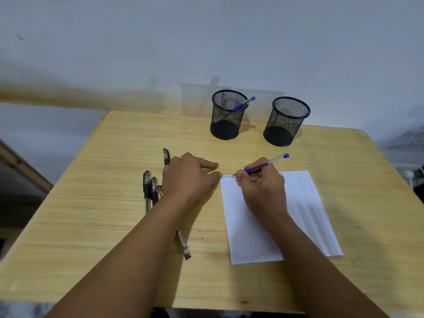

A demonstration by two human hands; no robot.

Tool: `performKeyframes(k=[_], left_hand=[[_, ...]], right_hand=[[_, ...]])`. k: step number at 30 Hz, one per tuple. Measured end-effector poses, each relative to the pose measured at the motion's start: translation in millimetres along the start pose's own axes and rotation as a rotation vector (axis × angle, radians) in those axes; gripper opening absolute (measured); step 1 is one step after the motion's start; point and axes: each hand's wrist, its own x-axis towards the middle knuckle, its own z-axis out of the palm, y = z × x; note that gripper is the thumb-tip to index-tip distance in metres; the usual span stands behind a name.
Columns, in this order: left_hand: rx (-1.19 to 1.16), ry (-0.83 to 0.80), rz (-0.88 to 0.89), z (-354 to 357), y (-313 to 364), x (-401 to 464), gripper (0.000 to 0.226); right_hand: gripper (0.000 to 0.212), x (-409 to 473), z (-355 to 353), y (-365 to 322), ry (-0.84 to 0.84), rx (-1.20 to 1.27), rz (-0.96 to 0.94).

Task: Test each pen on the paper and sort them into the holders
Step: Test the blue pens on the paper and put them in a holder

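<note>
Grip: right hand (pixel 261 189) is closed around the blue pen (pixel 266 165) in a writing pinch, tip down on the sheet; left hand (pixel 188 175) lies flat with its fingertips pressing the paper's upper-left corner, holding nothing.
Table: pale wood table (pixel 114 226) fills the lower frame.
Paper: white paper (pixel 252 244) sits right of centre, with small blue marks along its top edge at the pen tip.
Holders: left holder (pixel 226 115) and right holder (pixel 285 121) stand in the upper centre, above the right hand; the left one has a blue pen in it, the right one looks empty.
Key relation: the held pen's long axis slants up and right, its cap end toward the right holder; the right hand is nearer both.
Untested pens: black pens (pixel 149 189) lie left of centre, partly under the left forearm.
</note>
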Motion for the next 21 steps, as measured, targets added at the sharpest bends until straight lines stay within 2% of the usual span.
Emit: performKeyframes(k=[5,8,14,21], left_hand=[[0.001,-0.002,0.004,1.2,-1.4,1.5,0.032],[0.005,-0.003,0.007,1.0,-1.8,1.2,0.031],[-0.009,-0.017,0.001,1.4,-1.0,3.1,0.031],[-0.047,-0.061,-0.045,-3.9,9.5,0.9,0.023]], right_hand=[[0.014,-0.8,-0.9,-0.2,-0.025,-0.008,-0.022],[0.010,1.2,-4.5,1.9,-0.046,0.129,0.062],[0.006,1.9,-12.5,4.0,0.052,0.433,0.183],[0.008,4.6,-11.5,-2.9,0.033,0.463,0.262]])
